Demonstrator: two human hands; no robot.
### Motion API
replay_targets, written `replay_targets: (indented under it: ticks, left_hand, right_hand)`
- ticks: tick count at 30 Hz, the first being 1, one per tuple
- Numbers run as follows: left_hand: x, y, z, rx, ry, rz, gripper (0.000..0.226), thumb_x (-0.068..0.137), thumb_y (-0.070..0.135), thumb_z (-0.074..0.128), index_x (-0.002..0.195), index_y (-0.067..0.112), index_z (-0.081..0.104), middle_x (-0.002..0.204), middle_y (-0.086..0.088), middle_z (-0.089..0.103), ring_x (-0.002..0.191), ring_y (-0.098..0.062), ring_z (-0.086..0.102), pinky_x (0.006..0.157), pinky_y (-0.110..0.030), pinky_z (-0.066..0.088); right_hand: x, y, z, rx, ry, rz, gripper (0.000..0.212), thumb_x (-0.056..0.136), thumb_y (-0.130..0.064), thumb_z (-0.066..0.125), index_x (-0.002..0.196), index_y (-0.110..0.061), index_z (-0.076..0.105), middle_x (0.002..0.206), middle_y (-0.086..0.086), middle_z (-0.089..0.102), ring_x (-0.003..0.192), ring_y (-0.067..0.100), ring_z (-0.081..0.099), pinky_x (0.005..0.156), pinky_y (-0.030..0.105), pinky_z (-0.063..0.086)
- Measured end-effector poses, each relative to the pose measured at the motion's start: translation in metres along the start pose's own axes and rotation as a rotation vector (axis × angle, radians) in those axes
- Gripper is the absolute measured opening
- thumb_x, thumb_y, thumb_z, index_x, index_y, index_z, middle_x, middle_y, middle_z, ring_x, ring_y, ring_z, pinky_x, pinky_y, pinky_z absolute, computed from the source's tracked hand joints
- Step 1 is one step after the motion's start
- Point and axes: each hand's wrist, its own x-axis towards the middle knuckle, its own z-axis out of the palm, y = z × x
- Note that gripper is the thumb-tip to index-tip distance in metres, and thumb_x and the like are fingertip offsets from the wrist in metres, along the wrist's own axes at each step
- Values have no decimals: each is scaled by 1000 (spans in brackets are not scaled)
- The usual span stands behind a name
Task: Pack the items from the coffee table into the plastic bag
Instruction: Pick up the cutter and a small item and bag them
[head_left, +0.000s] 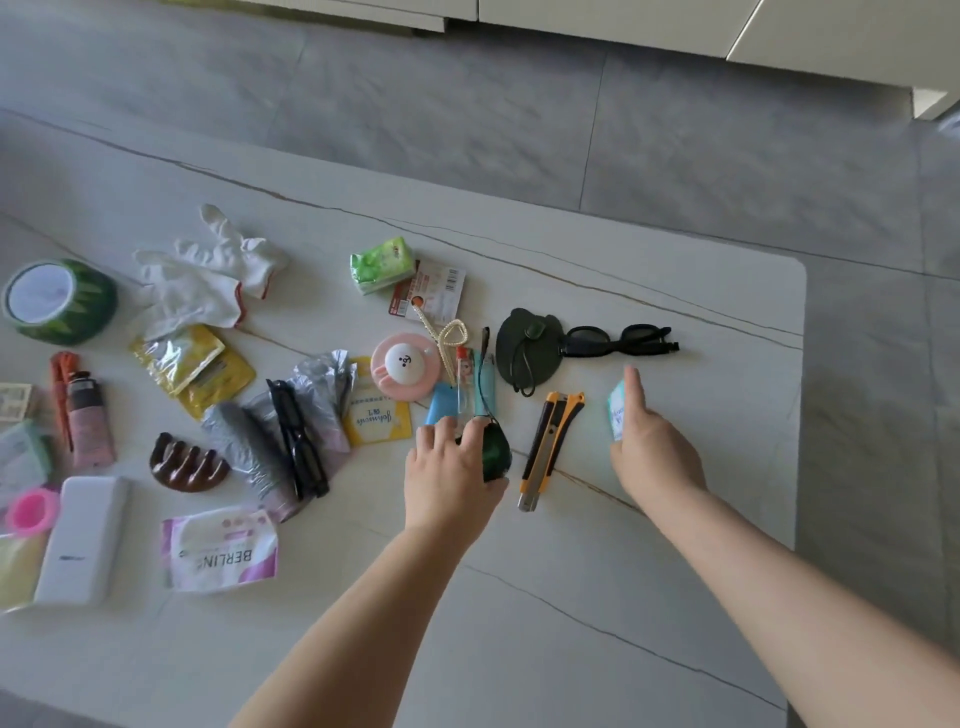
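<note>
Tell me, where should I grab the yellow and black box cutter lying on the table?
Grip the yellow and black box cutter around its thick middle, coming from above. It lies flat and apart from other things, its metal end pointing toward the person, so avoid that end.

I see my left hand (451, 457) gripping dark green-lensed sunglasses (496, 452) on the pale marble coffee table (675, 519), my right hand (652, 441) pinching a small white-and-teal packet (617, 410), beside an orange-and-black utility knife (549, 447)

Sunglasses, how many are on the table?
3. One pair of sunglasses lies beside the dark green pouch, another pair rests on the grey wrapper, a green-lensed pair is under the left hand.
</note>
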Motion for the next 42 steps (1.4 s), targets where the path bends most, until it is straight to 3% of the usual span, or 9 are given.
replay_targets:
  ticks: [4,7,10,14,17,25,31,35,42]
  left_hand:
    - [1,-22,-8,-112,-51,-150,73,78,54,64,140,35,31,151,-7,26,134,-29,26,109,-40,31]
    - [12,-33,-6,-127,-151,-151,76,74,52,69,139,34,32,156,-9,15,143,-34,13,114,-46,25]
    - [17,-32,3,-181,-182,-181,77,71,48,73,136,33,34,148,-13,25,138,-34,20,110,-46,34]
    - [12,-31,12,-35,-109,-120,71,78,41,70,138,33,33,142,-9,29,130,-29,28,102,-39,35]
    - [8,-32,13,-8,-57,-104,68,80,35,67,138,36,33,132,-8,36,123,-29,33,99,-37,34]
    - [-8,-26,22,-106,-84,-118,68,79,9,62,137,30,34,137,-14,27,122,-31,35,98,-37,40]
    - [-29,-20,27,-209,-118,-192,67,80,6,61,136,29,34,124,-11,34,114,-29,38,90,-36,45]
    - [-51,-21,20,-382,-113,-226,64,79,5,64,132,31,39,120,-9,30,105,-30,47,81,-36,52]
    - [-102,-22,-30,-677,-10,-382,62,74,22,76,126,33,43,116,-5,34,91,-25,51,83,-36,56]
  right_hand:
    - [2,-29,7,-67,87,-63,94,87,5,45,148,-29,-18,141,10,38,77,23,55,49,25,32]
    - [0,-53,21,-32,42,-106,76,96,-25,46,150,-31,-8,154,9,19,111,29,52,68,32,45]
    - [-4,-66,41,-78,35,-92,96,88,-51,54,147,-32,-19,157,14,7,128,34,38,84,41,51]
    - [-11,-58,55,-59,80,-103,105,88,-27,62,145,-29,-26,159,14,-1,137,34,26,93,41,50]
    - [-16,-47,56,-5,97,-102,102,87,-8,60,148,-22,-19,157,16,3,134,30,30,92,37,49]
    - [-25,-23,44,313,34,-12,77,85,-11,56,149,-19,13,130,15,49,113,34,49,80,37,45]
    - [-35,-15,34,597,-63,8,38,79,-10,57,117,-16,52,103,12,59,88,29,55,67,28,41]
    - [-52,-14,26,784,-174,31,29,78,-8,56,104,-21,55,84,6,62,68,24,55,53,21,37]
    - [-107,-34,-11,920,-309,-49,32,79,-2,64,106,-15,53,89,5,62,64,18,55,49,18,45]
